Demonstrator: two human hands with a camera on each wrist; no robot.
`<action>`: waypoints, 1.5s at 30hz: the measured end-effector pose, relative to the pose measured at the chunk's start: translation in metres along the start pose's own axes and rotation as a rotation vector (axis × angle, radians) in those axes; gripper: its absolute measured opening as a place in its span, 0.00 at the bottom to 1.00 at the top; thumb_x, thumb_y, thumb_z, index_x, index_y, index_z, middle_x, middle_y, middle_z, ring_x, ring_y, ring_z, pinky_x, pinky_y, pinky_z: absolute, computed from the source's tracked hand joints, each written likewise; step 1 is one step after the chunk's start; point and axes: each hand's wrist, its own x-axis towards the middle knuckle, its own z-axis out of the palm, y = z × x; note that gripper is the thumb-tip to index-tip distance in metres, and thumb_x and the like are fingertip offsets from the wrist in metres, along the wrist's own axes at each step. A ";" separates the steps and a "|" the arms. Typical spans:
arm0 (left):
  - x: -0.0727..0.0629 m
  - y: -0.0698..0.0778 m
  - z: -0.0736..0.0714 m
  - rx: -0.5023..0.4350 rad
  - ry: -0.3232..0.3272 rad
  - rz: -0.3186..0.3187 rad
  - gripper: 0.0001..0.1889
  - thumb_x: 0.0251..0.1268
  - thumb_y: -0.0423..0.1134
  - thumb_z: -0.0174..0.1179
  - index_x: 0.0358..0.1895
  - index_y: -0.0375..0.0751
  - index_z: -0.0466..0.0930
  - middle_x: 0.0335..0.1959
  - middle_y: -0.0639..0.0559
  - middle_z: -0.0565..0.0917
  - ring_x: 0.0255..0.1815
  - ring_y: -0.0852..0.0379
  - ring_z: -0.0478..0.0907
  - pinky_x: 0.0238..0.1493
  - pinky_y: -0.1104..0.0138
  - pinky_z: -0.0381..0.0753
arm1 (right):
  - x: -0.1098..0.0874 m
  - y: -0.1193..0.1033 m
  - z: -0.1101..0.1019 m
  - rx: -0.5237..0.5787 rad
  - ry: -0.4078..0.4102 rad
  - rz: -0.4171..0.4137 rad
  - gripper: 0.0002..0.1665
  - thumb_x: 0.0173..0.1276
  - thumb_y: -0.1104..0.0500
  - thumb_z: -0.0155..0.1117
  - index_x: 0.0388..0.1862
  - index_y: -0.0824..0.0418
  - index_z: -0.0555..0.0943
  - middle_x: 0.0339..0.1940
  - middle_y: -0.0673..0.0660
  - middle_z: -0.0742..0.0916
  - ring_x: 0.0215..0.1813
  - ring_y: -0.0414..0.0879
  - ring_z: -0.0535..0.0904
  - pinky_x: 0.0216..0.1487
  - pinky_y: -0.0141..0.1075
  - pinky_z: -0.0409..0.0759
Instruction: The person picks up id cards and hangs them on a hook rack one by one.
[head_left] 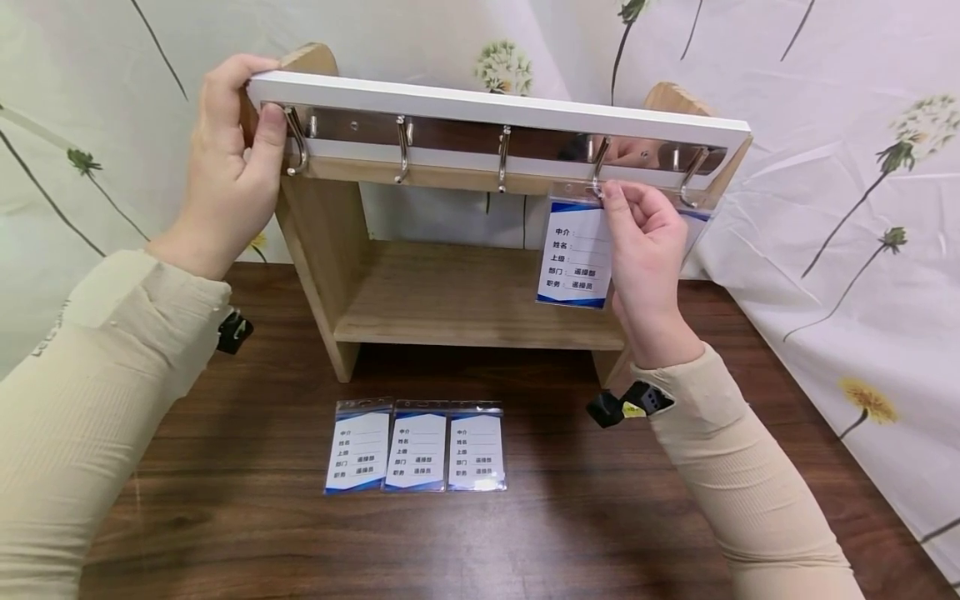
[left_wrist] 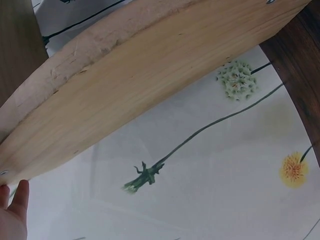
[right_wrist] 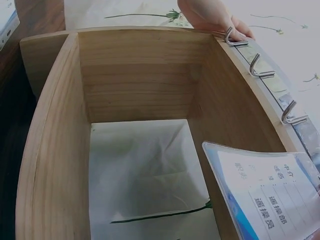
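My left hand (head_left: 232, 158) grips the left end of a wooden hook rack's white top board (head_left: 450, 93), thumb on the front by the leftmost hook. With thumb and fingers, my right hand (head_left: 648, 250) pinches the top right corner of a clear-sleeved name badge (head_left: 573, 254). This badge hangs upright, its top edge right at the second hook from the right (head_left: 600, 158). In the right wrist view the badge (right_wrist: 270, 190) tilts across the rack's front. Behind my right hand, another badge (head_left: 696, 218) shows partly, below the rightmost hook (head_left: 693, 171).
Three more badges (head_left: 416, 450) lie in a row on the dark wood table (head_left: 525, 550), in front of the rack. Below the hooks is an open wooden shelf (head_left: 480, 292) between two side panels. A white flowered cloth (head_left: 825, 275) stands behind and beside it.
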 end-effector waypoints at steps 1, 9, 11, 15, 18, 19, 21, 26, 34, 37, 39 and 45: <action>0.000 0.000 0.000 0.002 -0.002 0.003 0.18 0.77 0.35 0.45 0.64 0.31 0.64 0.52 0.75 0.65 0.50 0.72 0.65 0.56 0.74 0.61 | 0.000 0.000 0.000 0.003 0.002 -0.004 0.06 0.70 0.67 0.61 0.36 0.64 0.85 0.27 0.43 0.87 0.32 0.34 0.77 0.40 0.28 0.73; 0.000 0.000 0.000 -0.004 -0.004 0.003 0.18 0.77 0.37 0.45 0.65 0.33 0.65 0.53 0.75 0.66 0.55 0.70 0.65 0.59 0.73 0.61 | 0.000 0.004 -0.001 -0.003 0.025 -0.011 0.05 0.70 0.66 0.62 0.36 0.60 0.85 0.27 0.44 0.86 0.28 0.34 0.75 0.37 0.27 0.71; -0.001 -0.001 0.000 -0.010 -0.003 0.006 0.19 0.77 0.36 0.45 0.65 0.32 0.65 0.53 0.75 0.66 0.55 0.70 0.65 0.59 0.73 0.61 | -0.001 0.006 -0.001 -0.003 0.028 -0.015 0.05 0.70 0.65 0.62 0.36 0.60 0.85 0.25 0.44 0.85 0.26 0.34 0.73 0.35 0.27 0.69; -0.001 -0.001 0.000 -0.008 -0.004 0.016 0.18 0.77 0.36 0.45 0.65 0.32 0.65 0.53 0.75 0.66 0.56 0.70 0.64 0.60 0.72 0.61 | -0.004 0.008 -0.003 0.032 0.033 -0.003 0.05 0.70 0.65 0.63 0.35 0.56 0.82 0.19 0.45 0.82 0.20 0.33 0.69 0.28 0.26 0.63; -0.001 -0.001 0.000 -0.015 -0.003 0.015 0.18 0.77 0.36 0.45 0.65 0.32 0.65 0.53 0.74 0.66 0.55 0.70 0.65 0.59 0.72 0.61 | -0.007 0.011 -0.006 0.051 0.034 0.025 0.05 0.70 0.64 0.63 0.34 0.54 0.80 0.14 0.45 0.78 0.16 0.34 0.64 0.22 0.26 0.57; -0.001 -0.001 0.000 -0.018 -0.003 0.017 0.18 0.77 0.36 0.45 0.65 0.32 0.65 0.53 0.74 0.66 0.55 0.69 0.66 0.59 0.73 0.61 | -0.008 0.011 -0.006 0.048 0.029 0.032 0.05 0.70 0.64 0.63 0.35 0.54 0.80 0.14 0.45 0.79 0.17 0.33 0.65 0.21 0.26 0.57; 0.000 0.000 0.000 -0.022 -0.002 0.020 0.18 0.77 0.36 0.45 0.64 0.31 0.64 0.53 0.74 0.66 0.55 0.69 0.66 0.59 0.73 0.62 | -0.011 0.013 -0.008 0.041 0.020 0.043 0.05 0.70 0.64 0.63 0.35 0.55 0.79 0.13 0.45 0.78 0.17 0.33 0.65 0.21 0.26 0.57; 0.000 0.002 0.000 -0.015 -0.002 0.000 0.18 0.77 0.35 0.45 0.64 0.31 0.64 0.53 0.74 0.66 0.55 0.71 0.66 0.59 0.73 0.61 | -0.019 0.018 -0.011 0.037 -0.014 0.064 0.06 0.69 0.66 0.64 0.35 0.56 0.77 0.23 0.45 0.87 0.30 0.35 0.81 0.34 0.27 0.75; -0.001 0.000 0.000 -0.004 0.002 0.009 0.18 0.77 0.36 0.45 0.64 0.32 0.65 0.52 0.74 0.66 0.54 0.70 0.65 0.58 0.73 0.61 | -0.031 0.025 -0.018 0.017 -0.025 0.124 0.04 0.69 0.64 0.64 0.40 0.56 0.80 0.33 0.45 0.90 0.38 0.37 0.85 0.37 0.29 0.79; -0.001 0.000 0.000 -0.010 0.004 0.018 0.18 0.77 0.36 0.45 0.64 0.32 0.65 0.52 0.74 0.66 0.53 0.70 0.66 0.58 0.73 0.62 | -0.035 0.029 -0.021 0.004 0.001 0.153 0.05 0.68 0.65 0.65 0.37 0.55 0.79 0.28 0.44 0.88 0.30 0.35 0.79 0.29 0.26 0.71; -0.001 0.000 0.000 -0.013 0.004 0.013 0.18 0.77 0.37 0.45 0.65 0.32 0.65 0.52 0.74 0.66 0.52 0.70 0.66 0.57 0.74 0.62 | -0.038 0.033 -0.023 -0.009 0.018 0.172 0.06 0.68 0.65 0.65 0.35 0.54 0.79 0.26 0.43 0.87 0.27 0.34 0.76 0.28 0.26 0.68; -0.001 0.000 0.000 -0.011 0.006 -0.011 0.19 0.77 0.37 0.45 0.65 0.33 0.65 0.51 0.74 0.66 0.49 0.71 0.66 0.56 0.74 0.62 | -0.050 0.042 -0.031 0.047 -0.013 0.215 0.03 0.70 0.64 0.63 0.40 0.58 0.79 0.35 0.48 0.89 0.33 0.39 0.86 0.30 0.34 0.84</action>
